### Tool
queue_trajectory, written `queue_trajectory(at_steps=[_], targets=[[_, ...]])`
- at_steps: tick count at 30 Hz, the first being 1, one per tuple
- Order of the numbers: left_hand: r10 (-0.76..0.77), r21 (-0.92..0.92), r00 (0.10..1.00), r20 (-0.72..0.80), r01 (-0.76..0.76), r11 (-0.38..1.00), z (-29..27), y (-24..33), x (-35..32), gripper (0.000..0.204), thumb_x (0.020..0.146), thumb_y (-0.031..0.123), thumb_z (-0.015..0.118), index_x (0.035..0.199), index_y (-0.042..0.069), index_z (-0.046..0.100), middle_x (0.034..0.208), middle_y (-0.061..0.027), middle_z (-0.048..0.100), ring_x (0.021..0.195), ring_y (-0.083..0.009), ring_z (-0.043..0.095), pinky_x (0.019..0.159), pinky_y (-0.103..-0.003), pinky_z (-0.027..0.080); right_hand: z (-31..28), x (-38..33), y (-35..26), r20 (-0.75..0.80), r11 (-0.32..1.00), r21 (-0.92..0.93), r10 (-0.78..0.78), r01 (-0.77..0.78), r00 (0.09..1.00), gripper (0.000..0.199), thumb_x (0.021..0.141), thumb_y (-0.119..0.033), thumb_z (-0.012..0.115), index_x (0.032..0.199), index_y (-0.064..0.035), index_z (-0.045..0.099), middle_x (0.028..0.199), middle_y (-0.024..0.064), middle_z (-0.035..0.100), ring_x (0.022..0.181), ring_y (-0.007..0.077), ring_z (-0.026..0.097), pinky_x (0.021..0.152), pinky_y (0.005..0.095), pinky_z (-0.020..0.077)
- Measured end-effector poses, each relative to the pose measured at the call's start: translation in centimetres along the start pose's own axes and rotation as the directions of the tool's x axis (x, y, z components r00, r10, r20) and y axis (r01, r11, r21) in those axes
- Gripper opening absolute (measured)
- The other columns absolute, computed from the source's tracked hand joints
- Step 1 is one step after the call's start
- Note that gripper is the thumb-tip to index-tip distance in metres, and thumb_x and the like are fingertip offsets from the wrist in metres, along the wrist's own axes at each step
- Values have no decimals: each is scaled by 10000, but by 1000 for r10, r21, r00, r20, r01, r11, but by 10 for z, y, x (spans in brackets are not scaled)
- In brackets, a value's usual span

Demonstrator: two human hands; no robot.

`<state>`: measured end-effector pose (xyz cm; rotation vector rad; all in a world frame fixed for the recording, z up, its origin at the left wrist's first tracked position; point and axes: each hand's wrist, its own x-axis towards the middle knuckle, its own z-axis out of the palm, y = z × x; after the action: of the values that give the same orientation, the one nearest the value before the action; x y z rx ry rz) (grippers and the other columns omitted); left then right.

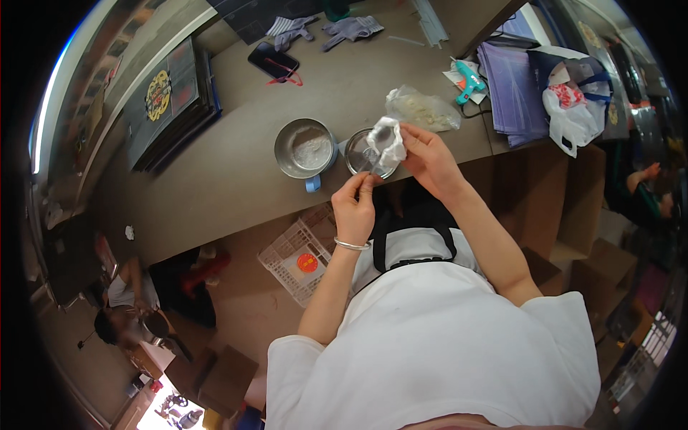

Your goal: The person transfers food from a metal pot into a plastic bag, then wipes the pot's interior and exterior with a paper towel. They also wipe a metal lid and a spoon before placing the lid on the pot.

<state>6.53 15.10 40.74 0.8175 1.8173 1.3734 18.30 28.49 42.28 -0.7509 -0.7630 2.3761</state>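
My right hand (433,163) pinches a white, crumpled, ring-shaped piece (390,152) that looks like soft paper or film. Closed at the fingertips, my left hand (354,209) is just below it, at the near rim of a round metal dish (352,159). What the left fingers grip is too small to make out. The white piece hangs over the dish and hides part of it. To the left stands a metal cup (278,148) with a blue handle, some whitish material at its bottom. Behind my right hand lies a clear plastic bag (430,109) with pale contents.
A teal glue gun (469,80) lies at the right beside stacked purple sheets (507,93) and a white carrier bag (573,118). Farther back are a phone (272,61) and grey gloves (351,30). Dark boards (165,100) stand left. A seated person (132,308) is at lower left.
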Motion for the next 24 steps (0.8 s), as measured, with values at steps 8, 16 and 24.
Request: queue_trajectory(at_steps=[8,16,24], targets=[[-193,-274,976,96,213,938,-28,9,-8,279,1010,221,497,831,45,620,570,80,417,482,-8,316,427,-204,230,-64,1,-39,33,992,-127,-19,23,999,283,950,-195,594,1151,3,600,992,34,662,906,124,641,782,272,518],[-126,-148,976,176,152,977,4,-3,6,272,1027,230,470,890,40,608,584,92,359,494,-12,293,439,-197,223,-28,5,16,-118,921,-390,-19,-28,993,305,982,-232,550,1164,7,604,992,47,670,922,107,633,832,275,499],[-229,-105,897,377,287,952,25,-12,-14,321,1030,243,454,877,16,621,665,26,496,569,-52,422,505,-215,335,-10,-11,3,-160,954,-291,-122,71,979,273,990,-246,531,1067,4,607,952,105,686,878,164,660,805,292,511]])
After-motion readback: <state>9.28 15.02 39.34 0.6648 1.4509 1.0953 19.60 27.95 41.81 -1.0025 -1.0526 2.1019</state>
